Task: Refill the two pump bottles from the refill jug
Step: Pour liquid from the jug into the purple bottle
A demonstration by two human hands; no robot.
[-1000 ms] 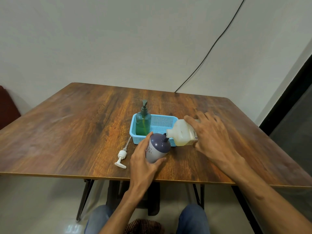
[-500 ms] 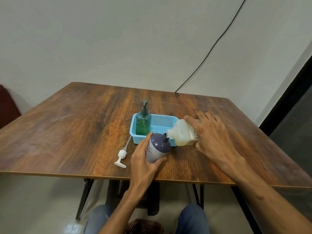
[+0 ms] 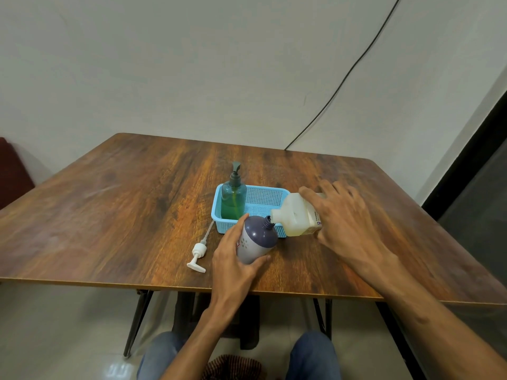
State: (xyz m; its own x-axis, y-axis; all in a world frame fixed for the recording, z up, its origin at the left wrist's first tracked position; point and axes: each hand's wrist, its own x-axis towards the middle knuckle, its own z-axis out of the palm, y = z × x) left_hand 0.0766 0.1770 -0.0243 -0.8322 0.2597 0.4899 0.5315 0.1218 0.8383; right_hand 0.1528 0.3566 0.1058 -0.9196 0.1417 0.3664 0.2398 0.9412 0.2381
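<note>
My left hand (image 3: 233, 259) grips a purple-topped pump bottle (image 3: 256, 239) that stands on the table with its pump taken off and its neck open. My right hand (image 3: 345, 223) holds the pale refill jug (image 3: 295, 215) tipped on its side, its spout right at the bottle's neck. The white pump head (image 3: 198, 255) with its tube lies on the table to the left of my left hand. A green pump bottle (image 3: 233, 198) with its pump on stands upright in the left end of the blue basket (image 3: 263, 200).
The wooden table (image 3: 123, 215) reaches to the wall, its near edge just below my left hand. A black cable (image 3: 343, 78) runs down the wall to the table's back edge. A dark doorway (image 3: 477, 174) lies on the right, and my knees show under the table.
</note>
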